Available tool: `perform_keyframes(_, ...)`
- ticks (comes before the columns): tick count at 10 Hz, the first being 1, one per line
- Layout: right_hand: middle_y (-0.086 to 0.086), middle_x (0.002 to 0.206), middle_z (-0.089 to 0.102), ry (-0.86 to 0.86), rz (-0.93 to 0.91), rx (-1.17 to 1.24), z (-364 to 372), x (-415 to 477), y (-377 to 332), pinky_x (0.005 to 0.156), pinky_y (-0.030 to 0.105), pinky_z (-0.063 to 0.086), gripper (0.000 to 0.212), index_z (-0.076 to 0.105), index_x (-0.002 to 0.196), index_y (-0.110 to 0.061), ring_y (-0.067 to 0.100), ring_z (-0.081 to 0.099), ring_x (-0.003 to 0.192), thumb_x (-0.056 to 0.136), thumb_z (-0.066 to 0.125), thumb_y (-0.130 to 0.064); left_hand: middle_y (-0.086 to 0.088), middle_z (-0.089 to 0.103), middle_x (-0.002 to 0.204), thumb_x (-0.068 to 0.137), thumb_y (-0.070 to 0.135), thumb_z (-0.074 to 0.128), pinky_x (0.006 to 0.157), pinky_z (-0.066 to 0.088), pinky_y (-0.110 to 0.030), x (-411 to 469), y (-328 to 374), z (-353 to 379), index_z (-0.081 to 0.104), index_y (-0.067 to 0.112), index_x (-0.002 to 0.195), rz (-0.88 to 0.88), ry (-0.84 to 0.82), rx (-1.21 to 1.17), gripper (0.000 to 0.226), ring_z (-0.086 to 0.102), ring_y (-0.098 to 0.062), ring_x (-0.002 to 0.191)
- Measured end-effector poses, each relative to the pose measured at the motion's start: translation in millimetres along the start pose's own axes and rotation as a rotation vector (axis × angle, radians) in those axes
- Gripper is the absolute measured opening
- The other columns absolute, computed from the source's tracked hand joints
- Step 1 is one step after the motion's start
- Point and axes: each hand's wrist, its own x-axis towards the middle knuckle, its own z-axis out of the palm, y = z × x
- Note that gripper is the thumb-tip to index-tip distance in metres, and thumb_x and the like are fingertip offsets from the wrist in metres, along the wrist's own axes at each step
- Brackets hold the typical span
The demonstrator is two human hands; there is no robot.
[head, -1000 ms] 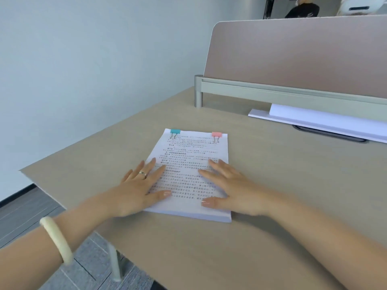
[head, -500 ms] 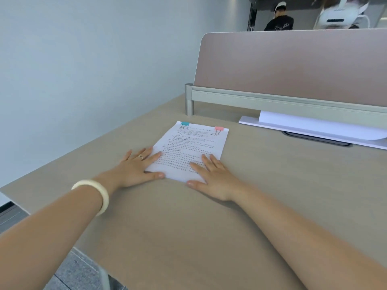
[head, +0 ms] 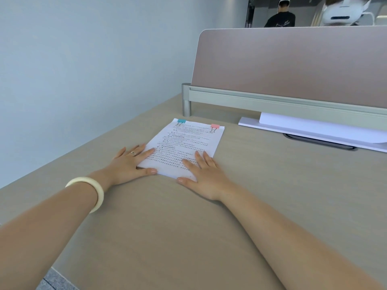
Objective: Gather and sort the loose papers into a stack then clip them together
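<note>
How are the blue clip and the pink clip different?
The blue clip is blue and sits at the far left corner of the paper stack; the pink clip is pink and sits at the far right corner. Both look the same size, bite the same top edge, and have thin wire handles lying flat on the page.

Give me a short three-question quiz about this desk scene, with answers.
1. True or false: the paper stack already carries two clips.
2. Which clip sits nearer the wall: A) the blue clip or B) the pink clip?
3. Fill in: both the left hand and the right hand lie ____ on the near end of the stack.

Key: 1 true; 2 A; 3 flat.
</note>
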Motion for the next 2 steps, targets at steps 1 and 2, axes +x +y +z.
perform_keyframes(1, 0.003, 0.161, -0.013, 0.009, -0.003, 0.034, 0, -2, -2, 0.12, 0.037, -0.007, 0.08, 0.005, 0.151, -0.038, 0.021, -0.019, 0.147, 0.084, 0.028, -0.075, 0.007, 0.001, 0.162, 0.039, 0.102, 0.003, 0.121, -0.006, -0.038, -1, 0, 2, 0.006, 0.042, 0.149, -0.037, 0.028, -0.035, 0.125, -0.005, -0.008, 0.149)
perform_keyframes(2, -0.001, 0.162, -0.01, 0.1, -0.023, 0.164, -5, -13, -2, 0.121, 0.036, -0.005, 0.079, 0.005, 0.152, -0.037, 0.016, -0.017, 0.148, 0.086, 0.033, -0.071, 0.004, 0.0, 0.162, 0.054, 0.089, 0.015, 0.121, -0.005, -0.036, -14, 7, 3, 0.006, 0.035, 0.151, -0.073, 0.109, -0.104, 0.112, -0.004, -0.009, 0.149)
